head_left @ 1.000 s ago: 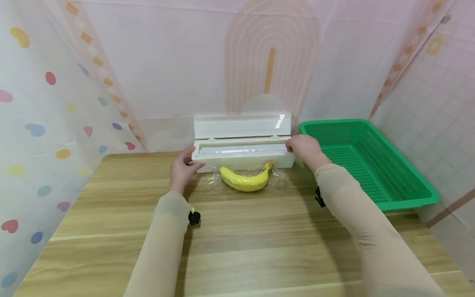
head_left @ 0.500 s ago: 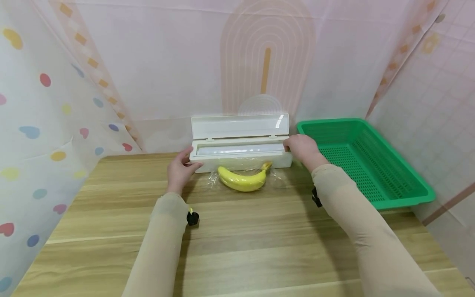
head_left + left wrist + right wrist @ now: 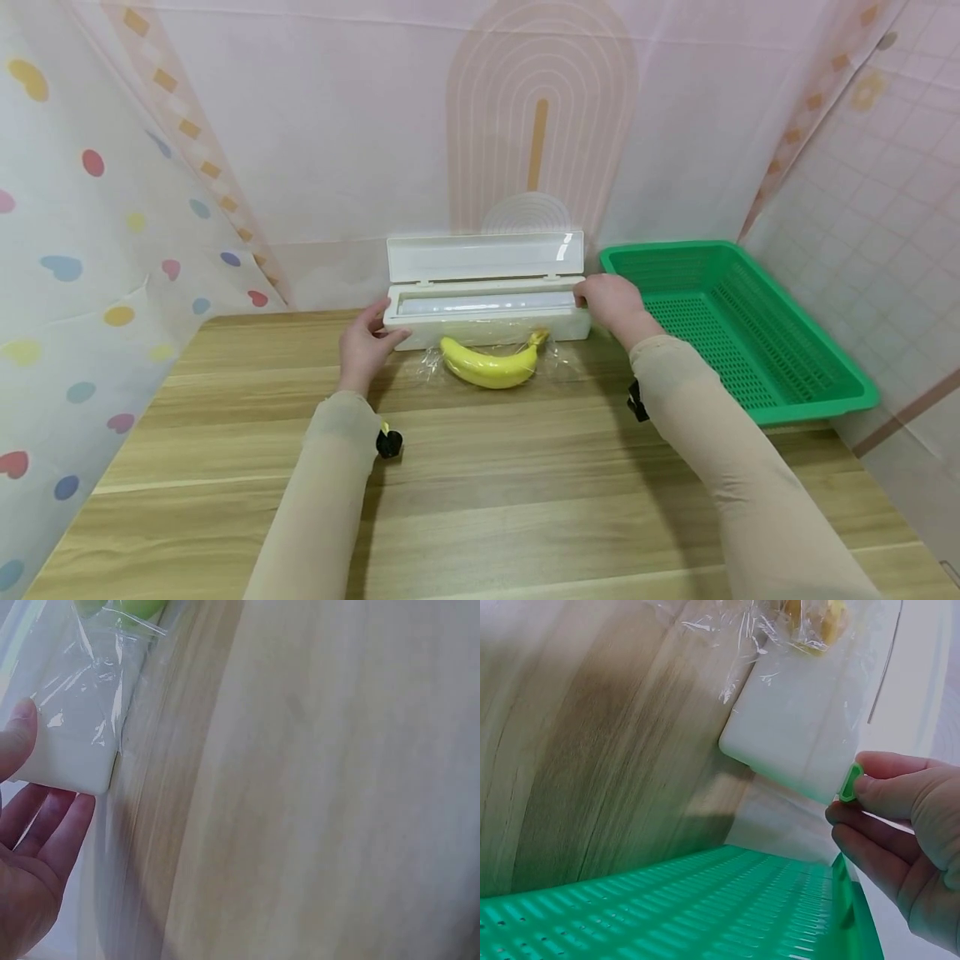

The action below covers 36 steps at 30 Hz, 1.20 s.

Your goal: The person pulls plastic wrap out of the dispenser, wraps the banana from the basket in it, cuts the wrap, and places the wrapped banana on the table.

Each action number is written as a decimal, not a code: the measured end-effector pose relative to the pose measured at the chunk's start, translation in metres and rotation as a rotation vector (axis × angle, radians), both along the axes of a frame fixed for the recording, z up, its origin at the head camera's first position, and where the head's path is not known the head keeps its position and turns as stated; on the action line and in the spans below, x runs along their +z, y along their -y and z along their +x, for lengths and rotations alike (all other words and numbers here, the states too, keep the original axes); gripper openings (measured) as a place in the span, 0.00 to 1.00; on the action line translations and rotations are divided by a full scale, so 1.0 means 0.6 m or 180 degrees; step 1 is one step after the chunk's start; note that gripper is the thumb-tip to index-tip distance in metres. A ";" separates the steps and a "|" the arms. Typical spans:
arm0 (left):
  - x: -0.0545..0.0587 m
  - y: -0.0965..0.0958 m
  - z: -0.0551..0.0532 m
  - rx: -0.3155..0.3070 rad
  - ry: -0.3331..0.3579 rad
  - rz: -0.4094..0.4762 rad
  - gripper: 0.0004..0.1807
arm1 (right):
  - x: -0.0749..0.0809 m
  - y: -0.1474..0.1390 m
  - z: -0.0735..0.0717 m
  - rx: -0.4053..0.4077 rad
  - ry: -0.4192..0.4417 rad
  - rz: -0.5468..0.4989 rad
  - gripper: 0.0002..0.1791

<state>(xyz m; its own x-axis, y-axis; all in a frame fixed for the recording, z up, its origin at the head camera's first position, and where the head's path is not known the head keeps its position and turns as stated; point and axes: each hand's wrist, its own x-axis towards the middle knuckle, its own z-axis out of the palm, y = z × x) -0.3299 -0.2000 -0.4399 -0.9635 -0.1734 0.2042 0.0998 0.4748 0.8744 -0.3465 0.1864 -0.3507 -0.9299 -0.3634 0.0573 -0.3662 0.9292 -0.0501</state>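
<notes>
A white cling film dispenser lies at the back of the table, its lid raised and the film roll inside. My left hand holds the dispenser's left end, thumb on the front face and fingers at the end wall. At the right end, my right hand pinches a small green slider between thumb and forefinger, seen in the right wrist view. Clear film hangs over the front of the dispenser onto a yellow banana lying before it.
To the right stands a green perforated basket, close beside the right hand. Patterned cloth hangs behind the table and at both sides. The wooden tabletop stretches toward me from the banana.
The whole head view has shifted slightly left. Both hands keep their places at the dispenser's ends, and the banana and film stay where they were.
</notes>
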 end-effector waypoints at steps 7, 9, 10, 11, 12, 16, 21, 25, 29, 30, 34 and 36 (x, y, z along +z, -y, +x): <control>0.004 -0.003 0.005 -0.0051 -0.0039 -0.0030 0.37 | -0.001 0.001 -0.001 -0.0075 0.0085 -0.0095 0.13; 0.006 -0.003 0.006 -0.0078 -0.0065 -0.0065 0.37 | -0.001 0.001 0.000 -0.0071 0.0092 -0.0108 0.11; 0.007 -0.004 0.007 -0.0092 -0.0079 -0.0101 0.37 | 0.000 0.001 0.001 -0.0068 0.0095 -0.0103 0.09; 0.007 -0.003 0.007 -0.0107 -0.0092 -0.0155 0.37 | 0.000 0.002 0.001 -0.0062 0.0096 -0.0095 0.08; 0.008 -0.004 0.007 -0.0122 -0.0103 -0.0224 0.37 | 0.000 0.002 0.002 -0.0059 0.0097 -0.0083 0.07; 0.012 -0.005 0.010 -0.0195 -0.0103 -0.0480 0.36 | -0.001 0.006 0.006 -0.0099 0.0117 -0.0056 0.08; 0.016 -0.011 0.015 -0.0300 -0.0088 -0.0574 0.34 | -0.001 0.013 0.012 -0.0105 0.0018 -0.0084 0.12; 0.020 -0.013 0.018 -0.0369 -0.0172 -0.0662 0.33 | -0.005 0.016 0.015 -0.0035 -0.0145 -0.0167 0.14; 0.026 -0.014 0.022 -0.0420 -0.0303 -0.0809 0.30 | -0.010 0.019 0.020 -0.0017 -0.0234 -0.0332 0.15; 0.028 -0.013 0.022 -0.0417 -0.0344 -0.0871 0.30 | -0.011 0.021 0.022 -0.0019 -0.0256 -0.0377 0.15; 0.034 -0.013 0.023 -0.0377 -0.0570 -0.1147 0.25 | -0.012 0.027 0.030 -0.0053 -0.0360 -0.0610 0.16; 0.037 -0.014 0.023 -0.0379 -0.0726 -0.1342 0.23 | -0.013 0.031 0.036 -0.0108 -0.0386 -0.0720 0.15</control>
